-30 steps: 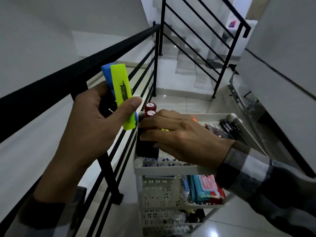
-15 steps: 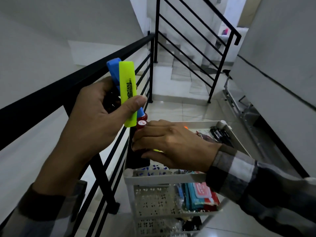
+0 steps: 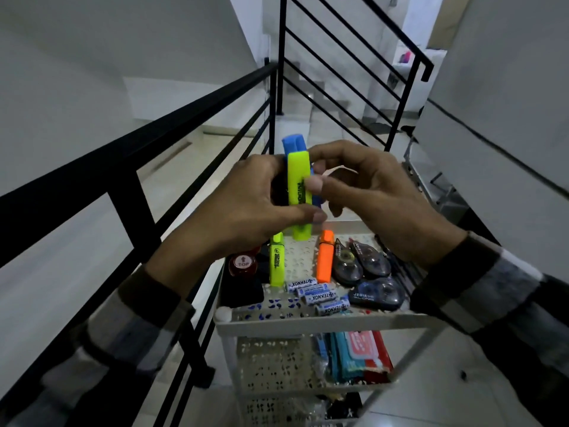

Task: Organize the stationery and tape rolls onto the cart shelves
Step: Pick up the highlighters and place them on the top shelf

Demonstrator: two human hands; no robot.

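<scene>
My left hand (image 3: 246,211) grips an upright bundle of highlighters above the cart: a yellow highlighter (image 3: 300,192) in front and a blue highlighter (image 3: 294,144) behind it. My right hand (image 3: 375,198) pinches the yellow one with thumb and forefinger. Below, the white cart's top shelf (image 3: 308,323) holds another yellow highlighter (image 3: 276,263), an orange highlighter (image 3: 325,260), several batteries (image 3: 317,298), correction tape dispensers (image 3: 363,266) and a red round stamp (image 3: 242,263).
A black stair railing (image 3: 129,155) runs along the cart's left side. The middle shelf (image 3: 271,365) carries coloured packets (image 3: 354,352); the lowest shelf has dark items. A grey wall stands on the right and tiled floor lies beyond the cart.
My right hand has lifted off the top shelf and come up to the highlighter bundle. My left hand has brought the bundle rightward over the cart. The shelf's contents are uncovered.
</scene>
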